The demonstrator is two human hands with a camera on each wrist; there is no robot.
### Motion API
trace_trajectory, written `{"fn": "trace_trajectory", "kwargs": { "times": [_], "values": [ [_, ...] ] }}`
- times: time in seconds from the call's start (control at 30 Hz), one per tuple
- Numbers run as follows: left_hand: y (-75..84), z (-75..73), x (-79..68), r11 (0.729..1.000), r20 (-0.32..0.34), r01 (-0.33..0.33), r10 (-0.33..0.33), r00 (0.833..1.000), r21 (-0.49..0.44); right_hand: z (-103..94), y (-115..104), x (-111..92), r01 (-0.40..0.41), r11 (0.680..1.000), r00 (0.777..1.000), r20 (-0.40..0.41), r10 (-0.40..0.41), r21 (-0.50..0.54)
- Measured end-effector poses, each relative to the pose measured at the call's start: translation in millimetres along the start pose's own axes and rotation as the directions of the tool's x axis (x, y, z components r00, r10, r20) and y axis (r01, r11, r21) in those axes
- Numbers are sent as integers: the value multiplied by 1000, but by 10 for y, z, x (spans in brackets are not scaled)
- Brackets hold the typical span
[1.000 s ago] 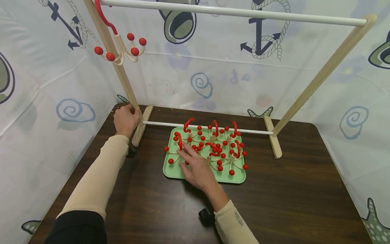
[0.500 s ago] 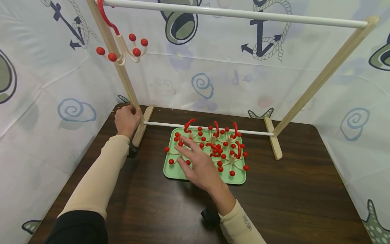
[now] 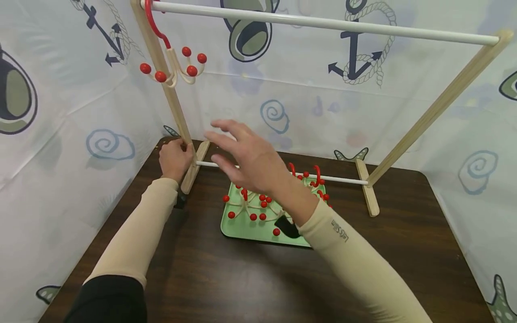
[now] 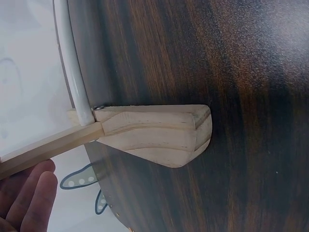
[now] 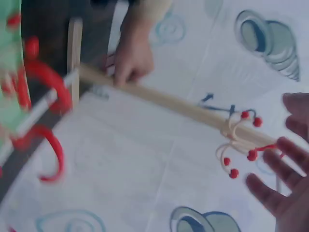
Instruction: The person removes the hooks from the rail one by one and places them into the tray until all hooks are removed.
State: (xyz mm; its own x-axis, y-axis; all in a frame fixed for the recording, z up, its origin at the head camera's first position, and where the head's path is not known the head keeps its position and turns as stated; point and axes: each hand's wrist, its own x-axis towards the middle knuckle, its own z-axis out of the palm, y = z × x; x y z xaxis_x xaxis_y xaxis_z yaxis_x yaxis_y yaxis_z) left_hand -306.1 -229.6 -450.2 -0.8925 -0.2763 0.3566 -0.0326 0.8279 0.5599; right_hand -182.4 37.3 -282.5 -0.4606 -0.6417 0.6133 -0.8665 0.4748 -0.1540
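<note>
My left hand (image 3: 175, 159) grips the lower part of the rack's left wooden post (image 3: 177, 112), just above its foot; its fingers (image 4: 36, 193) lie against the post in the left wrist view. My right hand (image 3: 250, 157) is raised over the green tray (image 3: 242, 231), fingers spread and holding nothing. Up and left of it, a hanger (image 3: 173, 67) with a red hook, cream prongs and red ball tips hangs from the left end of the white top rod (image 3: 303, 20). Several similar hangers (image 3: 245, 204) lie in the tray, partly hidden by my right arm.
The rack's right post (image 3: 436, 107) stands on a wooden foot (image 3: 368, 193), and a white lower rod (image 3: 343, 179) joins the two sides behind the tray. A printed white curtain (image 3: 282, 85) hangs around the dark wooden table (image 3: 202, 273).
My right hand has left the hangers in the tray, rising and moving forward with empty fingers. My left hand keeps its hold on the post. The head view has shifted slightly.
</note>
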Motion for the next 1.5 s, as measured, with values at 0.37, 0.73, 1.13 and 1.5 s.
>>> {"fn": "trace_trajectory", "kwargs": {
  "times": [0.37, 0.73, 1.13, 1.5],
  "values": [
    [-23, 21, 23, 1000, 1, -19, 19, 1000, 6, 4, 252, 960, -85, 952, 988, 102, 120, -293],
    [-21, -13, -14, 1000, 22, -3, 3, 1000, -1, 104, 226, 1560, -277, 926, 911, 237, 338, -258],
    [-23, -15, -24, 1000, 3, -26, 26, 1000, 0, 106, 220, 1737, -278, 926, 887, 303, 350, -256],
    [-43, -19, -3, 1000, 27, -10, 10, 1000, 3, 66, 350, 1619, -314, 939, 922, 190, 337, -142]
  ]
}}
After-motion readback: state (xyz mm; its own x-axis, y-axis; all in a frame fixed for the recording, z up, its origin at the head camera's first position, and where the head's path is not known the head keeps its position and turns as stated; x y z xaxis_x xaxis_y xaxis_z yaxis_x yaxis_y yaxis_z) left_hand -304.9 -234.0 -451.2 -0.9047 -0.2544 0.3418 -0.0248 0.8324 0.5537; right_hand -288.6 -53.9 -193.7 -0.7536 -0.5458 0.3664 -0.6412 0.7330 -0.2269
